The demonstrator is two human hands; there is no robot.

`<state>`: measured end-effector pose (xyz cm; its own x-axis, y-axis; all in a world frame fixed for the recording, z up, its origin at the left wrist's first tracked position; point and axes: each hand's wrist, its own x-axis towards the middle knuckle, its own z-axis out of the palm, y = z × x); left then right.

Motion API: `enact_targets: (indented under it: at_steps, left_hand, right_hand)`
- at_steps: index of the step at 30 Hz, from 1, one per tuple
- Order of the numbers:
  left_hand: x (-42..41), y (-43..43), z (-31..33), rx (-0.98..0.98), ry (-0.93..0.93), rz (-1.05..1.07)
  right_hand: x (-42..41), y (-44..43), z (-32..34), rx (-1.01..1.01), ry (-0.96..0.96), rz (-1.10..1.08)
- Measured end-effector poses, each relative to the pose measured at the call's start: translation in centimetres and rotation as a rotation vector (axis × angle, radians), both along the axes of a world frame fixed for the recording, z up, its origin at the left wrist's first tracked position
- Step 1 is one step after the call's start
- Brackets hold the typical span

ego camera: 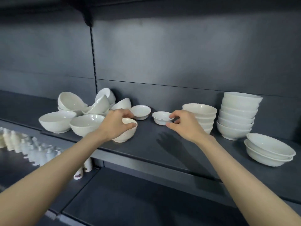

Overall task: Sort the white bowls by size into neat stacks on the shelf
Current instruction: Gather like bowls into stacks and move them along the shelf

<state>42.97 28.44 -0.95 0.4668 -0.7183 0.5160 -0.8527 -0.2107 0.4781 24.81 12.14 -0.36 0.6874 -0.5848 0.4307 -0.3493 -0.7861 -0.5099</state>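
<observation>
My left hand (116, 123) grips the rim of a small deep white bowl (126, 136) near the front of the dark shelf (162, 144). My right hand (184, 123) pinches the rim of a small shallow white bowl (161, 119) standing mid-shelf. Another small shallow bowl (140, 112) sits just behind my left hand. A jumbled pile of white bowls (91, 106) lies at the left, some tipped on their sides. Neat stacks stand at the right: a mid-size stack (201, 115), a tall stack (237, 115) and two wide shallow bowls (268, 150).
Two large bowls (57, 121) (84, 123) stand at the left front of the shelf. The dark back panel (162, 62) rises close behind. On a lower shelf at the left stand rows of small white cups (32, 149).
</observation>
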Motion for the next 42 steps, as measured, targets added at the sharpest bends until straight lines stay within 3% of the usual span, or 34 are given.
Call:
enact_targets:
  at_steps: [11, 17, 27, 42]
  left_hand:
    - [8.0, 8.2, -1.8, -0.067, 0.016, 0.105]
    - [11.1, 10.3, -3.9, -0.028, 0.068, 0.121]
    - [13.3, 9.6, -4.8, 0.002, 0.078, 0.025]
    - [14.0, 4.9, -2.5, -0.064, 0.111, -0.071]
  right_hand:
    - [9.6, 6.4, -1.1, 0.147, 0.022, 0.152]
    - [12.4, 8.1, -2.7, 0.21, 0.03, 0.123]
    - [14.2, 9.3, -3.8, 0.34, -0.02, 0.12]
    - [13.2, 6.4, -2.7, 0.35, -0.188, -0.053]
